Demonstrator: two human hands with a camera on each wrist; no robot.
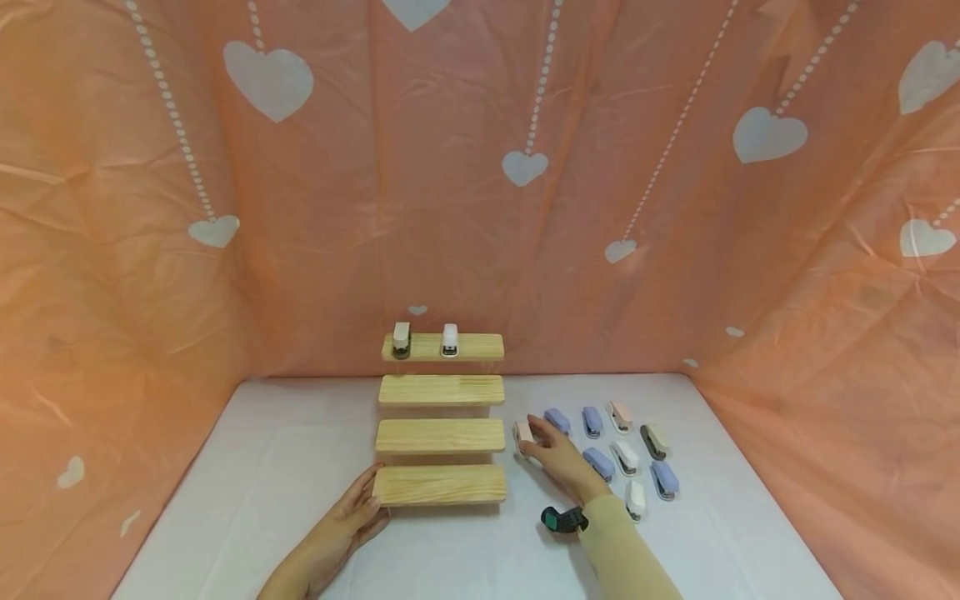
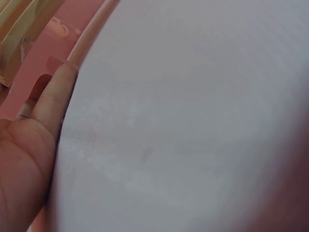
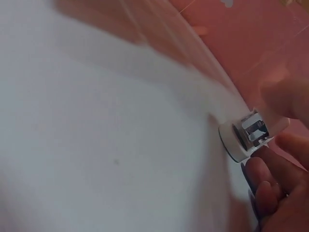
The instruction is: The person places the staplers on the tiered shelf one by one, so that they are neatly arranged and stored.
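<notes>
Your right hand (image 1: 558,460) pinches a small pale-pink stapler (image 1: 524,433) beside the four-tiered blond-wood rack (image 1: 442,486) your left hand (image 1: 347,518) grips.

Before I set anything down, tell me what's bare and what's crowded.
Bare: the lower three shelves, except the bottom one's left end, at the left hand; the top shelf, right end; the table left of the shelves, beyond that hand. Crowded: right of them, staplers cluster near the right hand.
</notes>
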